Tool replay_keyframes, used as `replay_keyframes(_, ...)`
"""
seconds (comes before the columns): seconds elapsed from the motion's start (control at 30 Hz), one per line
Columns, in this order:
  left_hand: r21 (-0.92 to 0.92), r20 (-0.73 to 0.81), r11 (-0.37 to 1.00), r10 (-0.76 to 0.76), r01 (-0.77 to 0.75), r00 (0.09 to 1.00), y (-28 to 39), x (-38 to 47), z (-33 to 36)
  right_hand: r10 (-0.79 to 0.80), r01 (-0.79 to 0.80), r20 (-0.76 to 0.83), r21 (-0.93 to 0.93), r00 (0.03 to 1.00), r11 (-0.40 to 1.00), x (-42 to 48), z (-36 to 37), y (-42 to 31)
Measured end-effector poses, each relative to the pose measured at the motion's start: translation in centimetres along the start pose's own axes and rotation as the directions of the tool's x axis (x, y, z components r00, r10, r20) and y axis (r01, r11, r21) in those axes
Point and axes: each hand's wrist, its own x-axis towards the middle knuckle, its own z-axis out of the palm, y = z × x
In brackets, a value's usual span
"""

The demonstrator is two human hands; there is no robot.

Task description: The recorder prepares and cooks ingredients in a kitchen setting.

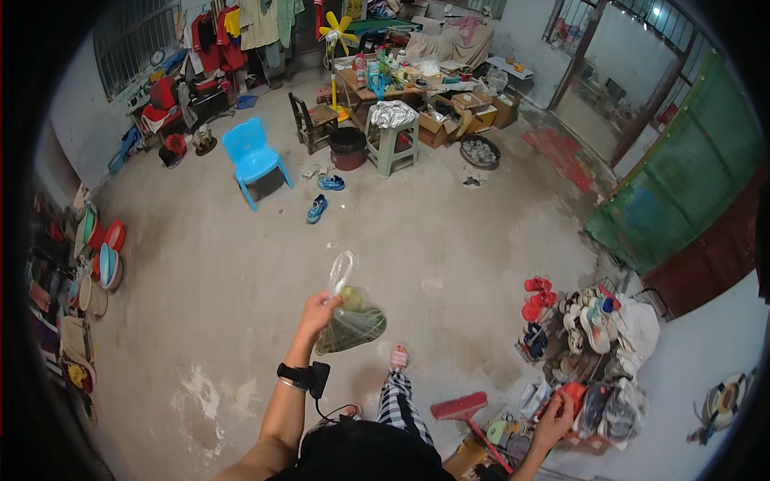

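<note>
My left hand (320, 312) grips the gathered neck of a clear plastic bag (344, 270) and holds it up in front of me. Inside the bag are long green vegetables (352, 329), with a round yellow-green item (350, 298) on top. Their exact kinds cannot be made out. Low on the right, my right hand (554, 419) hovers with half-curled fingers and no object visible in it. Behind its fingers, in the picture, lies a red item (574, 397) among bagged things; whether they touch is unclear.
A red broom (460, 406) leans near my right side, below a shoe rack (586, 327). Ahead on the concrete floor stand a blue plastic chair (252, 153), blue shoes (317, 208), a stool (394, 138) and a cluttered table (355, 90). Basins (110, 264) line the left wall.
</note>
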Motion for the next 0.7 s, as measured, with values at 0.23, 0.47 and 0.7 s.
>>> replay_keyframes(0.23, 0.103, -0.137, 0.993, -0.036, 0.050, 0.990, 4.6, 12.7, 2.6, -0.017, 0.027, 0.399, -0.020, 0.917, 0.999, 15.1, 14.0, 0.5)
replay_keyframes(0.47, 0.022, -0.341, 0.975, -0.200, 0.220, 0.919, 8.3, 23.4, 2.5, -0.201, 0.283, 0.660, -0.018, 0.724, 0.959, 26.5, 29.8, -8.1)
replay_keyframes(0.7, -0.028, -0.356, 0.934, -0.342, 0.356, 0.869, 9.2, 40.4, 6.0, -0.114, 0.389, 0.797, -0.160, 0.593, 0.907, 35.7, 41.1, -7.0)
